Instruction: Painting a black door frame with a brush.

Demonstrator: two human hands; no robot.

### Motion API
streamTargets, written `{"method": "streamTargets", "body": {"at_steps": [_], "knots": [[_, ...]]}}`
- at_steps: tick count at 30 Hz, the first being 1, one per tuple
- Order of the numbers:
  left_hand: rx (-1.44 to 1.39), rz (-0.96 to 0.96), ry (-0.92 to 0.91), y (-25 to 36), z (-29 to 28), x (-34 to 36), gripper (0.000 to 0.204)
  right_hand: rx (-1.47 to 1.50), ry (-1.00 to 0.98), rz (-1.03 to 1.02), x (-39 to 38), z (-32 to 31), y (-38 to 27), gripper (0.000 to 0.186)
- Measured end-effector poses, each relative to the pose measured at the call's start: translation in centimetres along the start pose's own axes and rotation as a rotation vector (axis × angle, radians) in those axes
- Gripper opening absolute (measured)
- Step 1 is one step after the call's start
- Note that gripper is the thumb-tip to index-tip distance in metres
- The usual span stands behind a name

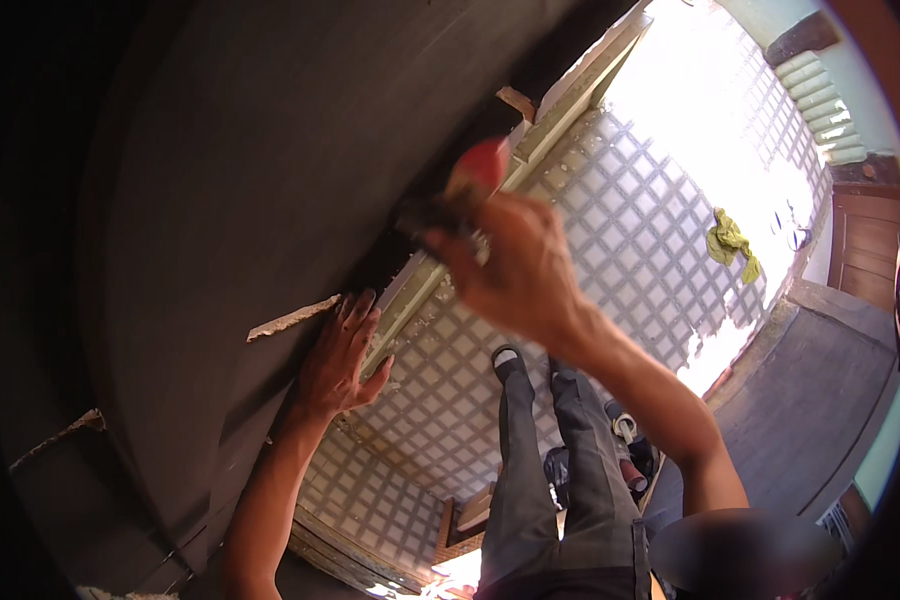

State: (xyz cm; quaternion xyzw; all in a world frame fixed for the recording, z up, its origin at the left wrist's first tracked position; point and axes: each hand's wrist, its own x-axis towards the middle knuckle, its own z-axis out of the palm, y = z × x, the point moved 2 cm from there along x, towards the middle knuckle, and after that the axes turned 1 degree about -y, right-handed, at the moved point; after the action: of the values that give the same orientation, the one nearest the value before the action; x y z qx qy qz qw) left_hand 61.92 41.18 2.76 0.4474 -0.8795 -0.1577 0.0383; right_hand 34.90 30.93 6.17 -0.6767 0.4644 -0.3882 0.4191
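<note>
A red-and-black tool (482, 166) is held in the right hand (520, 265), above the edge of a large dark board (220, 180) and near the middle of the view. The fingers of this hand are curled closed around the tool, whose red end is pointed up and away from the person. Both hand and tool are blurred, so the tool's exact kind cannot be told, nor whether the board is touched by it.

The left hand (338, 365) is laid at the same edge, nearer to the person. Its fingers are stretched out and slightly parted, with the thumb set well out to the side; nothing is seen to be gripped by it. Just beside its fingertips, a ragged pale strip (292, 318) is seen on the board, and a smaller tan scrap (517, 103) is seen farther along, beyond the tool.

The board's edge is lined by a pale wooden rail (580, 95). Below, a tiled floor (610, 230) is patterned with light squares and partly lit by bright light. A crumpled green cloth (730, 243) is spread there, well apart from the hands. Grey trousers (525, 470) are worn by the person.
</note>
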Motion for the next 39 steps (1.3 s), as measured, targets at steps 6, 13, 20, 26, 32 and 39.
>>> {"method": "streamTargets", "body": {"at_steps": [6, 13, 20, 26, 32, 39], "knots": [[-0.051, 0.027, 0.024, 0.1, 0.2, 0.8, 0.078, -0.489, 0.473, -0.030, 3.6, -8.7, 2.3, 0.011], [-0.044, 0.030, 0.021, 0.2, 0.1, 0.9, 0.081, -0.388, 0.562, -0.201, 2.1, -7.2, 1.1, 0.020], [-0.044, 0.043, 0.032, 0.4, 0.2, 1.3, 0.079, -0.624, 0.358, -0.218, 0.6, -2.9, 1.8, 0.036], [-0.053, 0.006, 0.011, -0.2, 0.0, 0.4, 0.074, -0.322, 0.074, -0.290, -1.4, -1.3, -1.0, 0.035], [-0.073, 0.047, 0.028, 0.3, 0.0, 1.3, 0.065, -0.720, 0.278, -0.201, 1.6, -4.6, 1.0, 0.038], [-0.073, 0.045, 0.020, -0.1, -0.1, 0.6, 0.062, -0.466, 0.215, -0.230, 0.6, -4.7, -0.6, 0.038]]}}
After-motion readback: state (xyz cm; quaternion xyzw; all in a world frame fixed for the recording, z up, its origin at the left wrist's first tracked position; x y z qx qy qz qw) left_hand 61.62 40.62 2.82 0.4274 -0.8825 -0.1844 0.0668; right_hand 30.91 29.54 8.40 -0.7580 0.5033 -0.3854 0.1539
